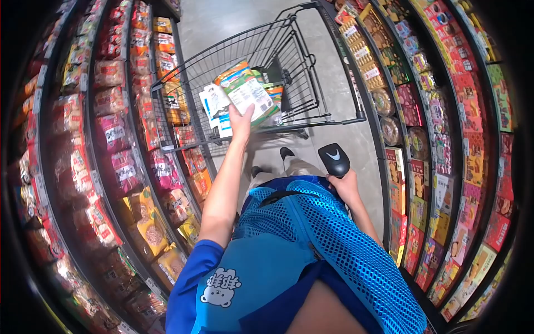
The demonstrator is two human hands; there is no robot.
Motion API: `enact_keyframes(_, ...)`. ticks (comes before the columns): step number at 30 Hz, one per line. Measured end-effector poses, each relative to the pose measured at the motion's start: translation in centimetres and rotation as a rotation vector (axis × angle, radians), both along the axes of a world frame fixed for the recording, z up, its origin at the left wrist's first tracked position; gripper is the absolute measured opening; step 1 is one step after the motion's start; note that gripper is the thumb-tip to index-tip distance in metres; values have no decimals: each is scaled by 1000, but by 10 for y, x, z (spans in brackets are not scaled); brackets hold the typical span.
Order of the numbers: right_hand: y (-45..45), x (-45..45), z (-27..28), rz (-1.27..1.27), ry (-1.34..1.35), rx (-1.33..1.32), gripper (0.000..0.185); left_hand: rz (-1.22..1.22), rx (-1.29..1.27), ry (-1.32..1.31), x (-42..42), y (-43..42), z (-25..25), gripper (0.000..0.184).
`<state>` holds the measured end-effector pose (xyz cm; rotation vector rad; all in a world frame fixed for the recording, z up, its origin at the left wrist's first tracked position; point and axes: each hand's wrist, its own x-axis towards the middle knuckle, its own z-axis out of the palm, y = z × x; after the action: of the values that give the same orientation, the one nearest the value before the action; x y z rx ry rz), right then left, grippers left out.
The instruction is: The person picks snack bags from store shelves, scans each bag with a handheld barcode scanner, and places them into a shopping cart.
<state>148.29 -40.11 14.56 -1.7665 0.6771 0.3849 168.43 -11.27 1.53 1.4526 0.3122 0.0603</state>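
My left hand (241, 119) is closed on the lower edge of a green and orange packet (245, 92) with a white label, held over the shopping cart. Under and beside that packet, white and blue packets (216, 106) lie in the cart, along with more orange and green ones (275, 93). On the right, my right hand (344, 181) grips a black handheld scanner (334, 160) close to my waist, its head tilted up and away from the cart. The fingers of this hand are partly hidden by the scanner.
The black wire cart (311, 72) stands across the aisle in front of me. Shelves of bagged snacks (114, 131) rise on the left, and shelves of boxed and bagged goods (414, 142) on the right. Grey floor (359, 161) shows between them.
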Motion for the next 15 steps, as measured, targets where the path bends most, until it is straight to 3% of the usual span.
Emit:
enact_keyframes(3, -12, 5, -2, -16, 19, -10, 17, -216, 235, 177, 4, -9, -75, 61)
enact_keyframes(5, -14, 15, -2, -5, 13, -14, 17, -105, 656, 268, -3, -11, -83, 61)
enact_keyframes(8, -12, 38, -9, 73, 24, -3, 21, -236, 701, 152, -18, -12, -27, 61)
enact_keyframes(11, 4, 64, -16, 262, -205, -126, 31, -283, 1017, 236, -46, 0, 2, 61)
enact_keyframes(12, 7, 75, -22, 327, -176, -73, 45, -235, 1083, 221, -59, 10, 1, 62)
enact_keyframes(15, 22, 104, -40, 508, -428, -22, 53, -148, 1241, 258, -94, 47, -8, 65)
